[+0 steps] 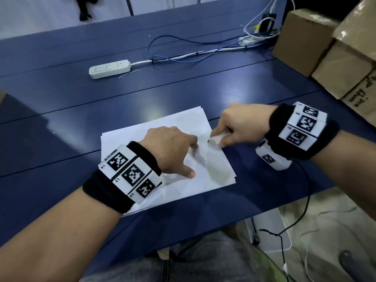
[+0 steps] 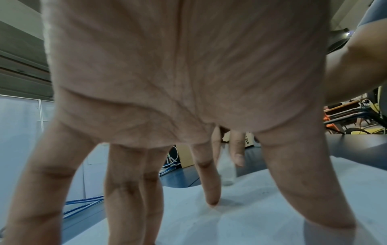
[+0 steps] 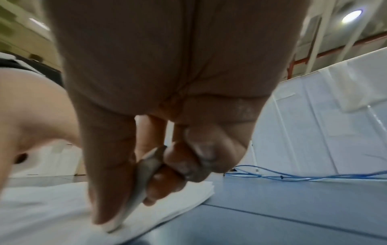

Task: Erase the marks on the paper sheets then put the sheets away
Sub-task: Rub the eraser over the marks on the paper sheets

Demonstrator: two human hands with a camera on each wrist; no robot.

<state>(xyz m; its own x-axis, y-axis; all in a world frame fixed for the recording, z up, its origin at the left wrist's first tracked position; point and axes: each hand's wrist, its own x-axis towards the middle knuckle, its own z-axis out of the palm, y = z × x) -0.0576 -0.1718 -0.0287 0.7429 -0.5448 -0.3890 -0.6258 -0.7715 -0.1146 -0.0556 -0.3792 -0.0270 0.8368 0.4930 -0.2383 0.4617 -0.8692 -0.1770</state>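
Observation:
A small stack of white paper sheets (image 1: 142,135) lies on the blue table (image 1: 61,98), near its front edge. My left hand (image 1: 173,147) presses spread, straight fingertips (image 2: 211,197) down on the top sheet (image 2: 251,207). My right hand (image 1: 240,125) pinches a white eraser (image 1: 216,138) between thumb and fingers and holds its tip on the sheet's right edge. In the right wrist view the eraser (image 3: 134,185) touches the paper (image 3: 52,207) under the thumb. A small dark mark (image 1: 209,141) sits just left of the eraser.
A white power strip (image 1: 109,69) with blue and white cables (image 1: 183,55) lies farther back. Cardboard boxes (image 1: 325,49) stand at the right rear. A black cable (image 1: 295,220) hangs off the table's front right edge.

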